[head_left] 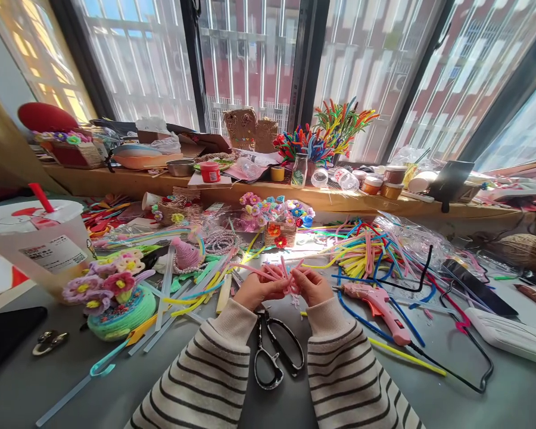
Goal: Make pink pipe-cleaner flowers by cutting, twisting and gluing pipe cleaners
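Both hands meet over the middle of the table around a bunch of pink pipe cleaners (286, 273), whose ends fan out upward and sideways. My left hand (259, 287) pinches the bunch from the left, fingers closed. On the other side, my right hand (311, 286) grips it with thumb and fingers together. Black-handled scissors (274, 351) lie just below, between my wrists, their blades partly hidden. To the right of my right hand rests a pink hot glue gun (377, 307) with a black cord.
A drink cup (49, 238) with a red straw stands at left, beside a crocheted flower pot (120, 313). Glue sticks (163, 292) lie scattered nearby. Loose pipe cleaners (361, 253) pile up at back right. A small flower basket (279, 229) sits behind my hands, before the cluttered windowsill (250, 189).
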`<action>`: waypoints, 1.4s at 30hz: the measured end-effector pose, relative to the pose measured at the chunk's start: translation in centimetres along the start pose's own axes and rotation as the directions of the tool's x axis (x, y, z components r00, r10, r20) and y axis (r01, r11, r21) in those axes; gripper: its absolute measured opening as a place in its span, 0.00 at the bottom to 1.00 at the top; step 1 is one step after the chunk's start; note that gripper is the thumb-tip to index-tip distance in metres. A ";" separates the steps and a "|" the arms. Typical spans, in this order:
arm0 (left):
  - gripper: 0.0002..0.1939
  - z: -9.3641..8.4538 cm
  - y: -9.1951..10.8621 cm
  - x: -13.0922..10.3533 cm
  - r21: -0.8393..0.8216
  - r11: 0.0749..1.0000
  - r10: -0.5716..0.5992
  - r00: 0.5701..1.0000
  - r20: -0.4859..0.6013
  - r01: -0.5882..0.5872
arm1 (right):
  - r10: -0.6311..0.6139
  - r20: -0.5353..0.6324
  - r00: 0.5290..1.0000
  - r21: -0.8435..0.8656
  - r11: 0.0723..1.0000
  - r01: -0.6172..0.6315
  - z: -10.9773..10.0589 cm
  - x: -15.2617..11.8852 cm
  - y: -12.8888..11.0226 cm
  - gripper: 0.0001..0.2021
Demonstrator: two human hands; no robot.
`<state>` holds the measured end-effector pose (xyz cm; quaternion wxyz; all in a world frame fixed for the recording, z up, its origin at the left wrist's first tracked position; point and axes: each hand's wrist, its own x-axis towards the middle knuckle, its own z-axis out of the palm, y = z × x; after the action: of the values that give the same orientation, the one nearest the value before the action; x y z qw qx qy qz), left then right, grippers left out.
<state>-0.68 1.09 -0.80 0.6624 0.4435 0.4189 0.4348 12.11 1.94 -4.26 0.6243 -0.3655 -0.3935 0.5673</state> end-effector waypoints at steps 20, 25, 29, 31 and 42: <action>0.12 0.0 -0.4 0.2 -0.205 0.974 0.090 0.994 -0.054 -0.100 | 0.081 0.062 0.995 0.046 0.995 -0.083 0.7 -0.6 -0.7 0.09; 0.10 0.0 -0.2 0.0 -0.245 0.968 0.059 0.998 0.013 -0.054 | 0.088 0.143 0.986 0.028 0.995 -0.093 0.4 -0.4 -0.6 0.09; 0.08 0.2 0.1 -0.2 -0.280 0.960 0.014 1.000 0.022 -0.007 | 0.087 0.159 0.984 -0.026 0.996 -0.084 0.3 -0.4 -0.6 0.08; 0.08 0.2 0.2 -0.3 -0.286 0.958 -0.013 1.000 0.021 0.018 | 0.097 0.159 0.982 -0.033 0.995 -0.093 0.3 -0.5 -0.6 0.09; 0.08 -0.3 -0.3 0.1 -0.251 0.968 0.013 0.998 0.069 0.004 | 0.147 0.117 0.982 0.008 0.989 -0.149 0.2 -0.3 -0.7 0.11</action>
<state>-0.81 1.21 -1.20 0.7265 0.3721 0.3359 0.4700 12.21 1.63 -3.51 0.5597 -0.3550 -0.3960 0.6355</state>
